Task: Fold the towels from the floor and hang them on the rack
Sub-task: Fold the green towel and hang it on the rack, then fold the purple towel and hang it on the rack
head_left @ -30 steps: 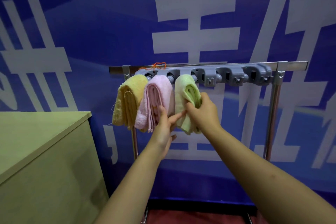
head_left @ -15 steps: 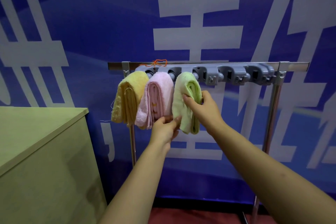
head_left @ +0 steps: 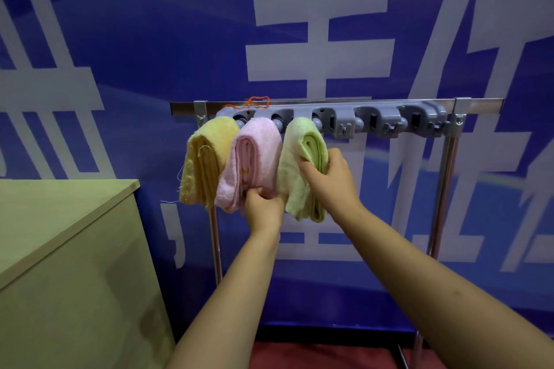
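I see the green towel [head_left: 296, 165] hung on the gray hook rack [head_left: 374, 123] w/ my right hand [head_left: 332, 180] pinching its fold so it sits neat, & my left hand [head_left: 263, 207] gripping the pink towel [head_left: 251, 159] bottom, prob. to keep them apart.

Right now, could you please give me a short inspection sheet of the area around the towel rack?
Surface: red floor, nothing seen on it.
Job's things: yellow towel, pink towel and green towel hang folded on the rack.
Clutter: orange string tied on the rack.
Grippers: left hand grips the pink towel's lower end; right hand pinches the green towel.
Cables: nothing seen.
Surroundings: blue banner behind; wooden cabinet on the left.
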A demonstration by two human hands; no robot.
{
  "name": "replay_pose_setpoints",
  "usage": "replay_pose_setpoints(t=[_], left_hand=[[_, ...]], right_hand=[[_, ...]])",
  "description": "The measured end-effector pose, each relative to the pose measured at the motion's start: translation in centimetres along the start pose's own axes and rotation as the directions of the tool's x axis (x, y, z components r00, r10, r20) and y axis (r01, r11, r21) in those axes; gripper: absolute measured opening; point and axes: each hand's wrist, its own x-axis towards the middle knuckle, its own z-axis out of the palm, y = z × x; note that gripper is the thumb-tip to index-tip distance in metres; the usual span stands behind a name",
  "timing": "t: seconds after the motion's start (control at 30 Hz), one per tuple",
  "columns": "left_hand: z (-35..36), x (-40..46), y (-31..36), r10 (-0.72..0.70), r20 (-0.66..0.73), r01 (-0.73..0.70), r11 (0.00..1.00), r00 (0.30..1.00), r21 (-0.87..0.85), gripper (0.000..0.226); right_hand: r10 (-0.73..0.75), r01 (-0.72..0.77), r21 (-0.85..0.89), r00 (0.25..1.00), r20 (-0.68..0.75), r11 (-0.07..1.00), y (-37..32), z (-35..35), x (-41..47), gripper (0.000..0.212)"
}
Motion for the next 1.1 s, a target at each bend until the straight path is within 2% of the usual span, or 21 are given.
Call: replay_pose_setpoints(t=[0.1,0.2,0.33,0.43,0.57,0.7,0.8,0.87,0.97,1.03,1.1], left_hand=[[0.0,-0.9,-0.2,0.088,0.082,-0.092,0.995,0.993,0.041,0.011],[-0.7,-1.8,-1.0,0.131,0.206,-0.119,0.99,0.97,-0.07,0.018],[-1.9,-2.7,-3.2,-0.067,0.321,0.133,0.973,0.945,-0.188,0.022],[-3.1,-3.5,-5.1,-0.16,0.424,0.256,0.95,0.891,-0.18,0.024],[-4.5,-5.0,-9.0,-0.235,0.475,0.331,0.935,0.848,-0.128,0.031],[-6.1,-8.0,-15.6,-0.395,0.462,0.445,0.895,0.794,-0.001,0.032],[-8.1,-10.6,-21.7,-0.516,0.409,0.525,0.845,0.753,0.099,0.024],[-9.4,-12.0,-26.2,-0.599,0.368,0.584,0.795,0.711,0.165,0.02],[-11.5,-14.7,-32.2,-0.746,0.275,0.705,0.664,0.607,0.249,0.016],[-12.4,-15.8,-36.1,-0.822,0.201,0.78,0.569,0.533,0.261,0.017],[-13.0,-16.6,-38.4,-0.859,0.143,0.813,0.511,0.492,0.277,0.019]], right_hand=[[0.014,-0.014,0.029,1.0,0.018,0.999,0.1,0.4,-0.5,0.025],[0.005,-0.008,0.065,0.998,0.055,0.998,0.0,0.5,-1.3,0.03],[0.038,-0.052,0.095,0.99,0.139,0.994,1.2,0.9,-3.0,0.049],[0.069,-0.096,0.114,0.973,0.219,0.989,2.7,1.1,-4.8,0.06],[0.129,-0.167,0.117,0.951,0.28,0.979,5.7,1.1,-8.0,0.054],[0.272,-0.289,0.009,0.91,0.314,0.957,11.7,1.5,-12.6,0.048],[0.439,-0.4,-0.183,0.838,0.325,0.898,18.1,1.6,-17.1,0.048],[0.559,-0.477,-0.301,0.761,0.327,0.826,23.0,1.6,-20.3,0.048],[0.733,-0.566,-0.476,0.597,0.326,0.673,30.3,1.8,-25.8,0.043],[0.835,-0.61,-0.576,0.459,0.304,0.545,34.8,2.0,-29.0,0.045],[0.894,-0.641,-0.624,0.346,0.285,0.447,37.6,2.4,-31.6,0.049]])
